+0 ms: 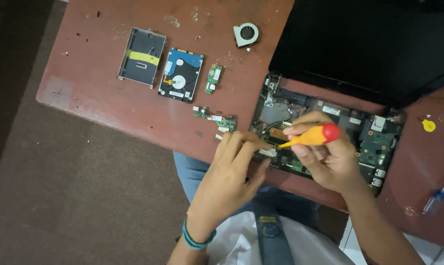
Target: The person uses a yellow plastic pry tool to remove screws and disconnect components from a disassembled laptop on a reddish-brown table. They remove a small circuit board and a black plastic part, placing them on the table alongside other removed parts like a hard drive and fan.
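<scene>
A worn reddish-brown table (109, 105) stands over a dark floor. At its far left lies a metal drive caddy (142, 57), then a hard drive (181, 74), a small green circuit card (213, 78) and, farther right, a cooling fan (246, 34). Near the middle, the left hand (230, 174) rests its loosely spread fingertips on the near edge of the opened laptop base (330, 135). The right hand (325, 154) grips an orange screwdriver with a red cap (310, 137), tip on the board. A blue screwdriver (439, 193) lies far right.

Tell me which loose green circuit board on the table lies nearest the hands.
The small green board strip by the left hand; the other green board lies farther up beside the hard drive.
</scene>
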